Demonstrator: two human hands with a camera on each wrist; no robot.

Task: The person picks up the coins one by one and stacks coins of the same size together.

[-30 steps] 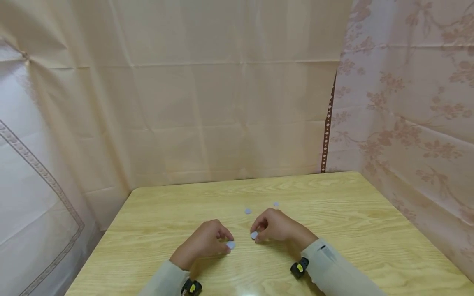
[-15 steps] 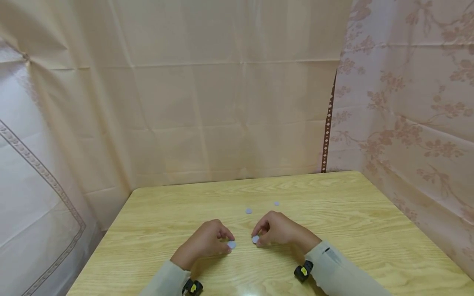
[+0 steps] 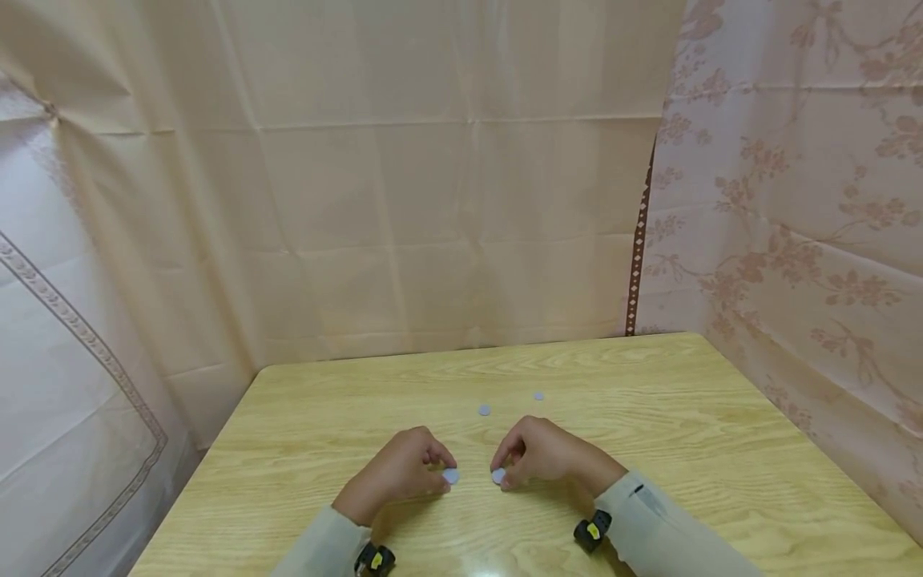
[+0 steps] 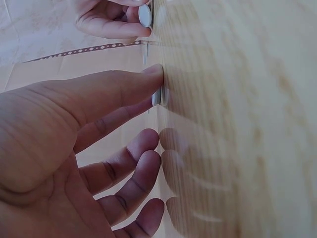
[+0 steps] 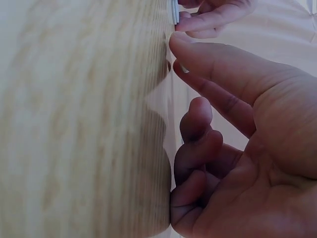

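Note:
In the head view two small white round discs lie at the middle of the table, level with each other and a short gap apart. My left hand pinches the left disc between thumb and index finger, low at the tabletop. The right disc is pinched the same way by my right hand. In the right wrist view the left disc seems to show more than one thin layer, while my right thumb and finger mostly hide the other disc.
Farther back on the wooden table lie two more discs, one near the centre and one to its right. A beige curtain hangs behind the table, with a floral cloth on the right.
My right hand has drawn its disc nearer to me, along the table, until it is level with the left one. My left hand and the two far discs stay in place.

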